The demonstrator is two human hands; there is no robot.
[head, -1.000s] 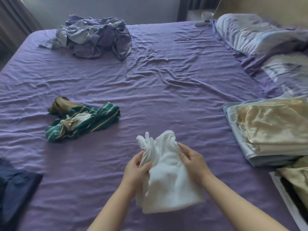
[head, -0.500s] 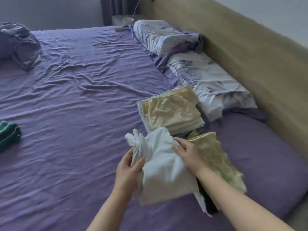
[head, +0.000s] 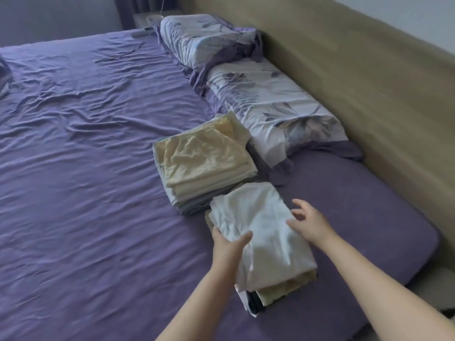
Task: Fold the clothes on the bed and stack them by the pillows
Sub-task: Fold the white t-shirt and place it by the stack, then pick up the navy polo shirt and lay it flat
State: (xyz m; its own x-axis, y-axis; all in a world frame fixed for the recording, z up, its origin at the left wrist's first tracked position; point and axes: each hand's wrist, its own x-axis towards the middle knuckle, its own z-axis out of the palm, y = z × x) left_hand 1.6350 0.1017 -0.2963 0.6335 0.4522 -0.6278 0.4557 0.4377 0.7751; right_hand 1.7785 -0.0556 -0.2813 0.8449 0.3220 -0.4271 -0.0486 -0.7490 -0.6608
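Observation:
A folded white garment (head: 261, 225) lies on top of a small pile of folded clothes (head: 278, 289) near the bed's right edge. My left hand (head: 229, 242) grips its left edge, thumb on top. My right hand (head: 307, 220) hovers at the garment's right edge with fingers spread and relaxed. Just beyond stands a second stack of folded cream and pale yellow clothes (head: 202, 161). Two flowered pillows (head: 268, 99) lie along the headboard behind the stacks.
The purple sheet (head: 86, 168) stretches wrinkled to the left. A beige padded headboard (head: 357, 82) runs along the right. A nightstand (head: 147, 18) sits at the far corner. The bed's corner drops off at lower right.
The view swung right toward the pillows. The white garment went from held in the air to lying on the near pile, and my right hand has let go of it.

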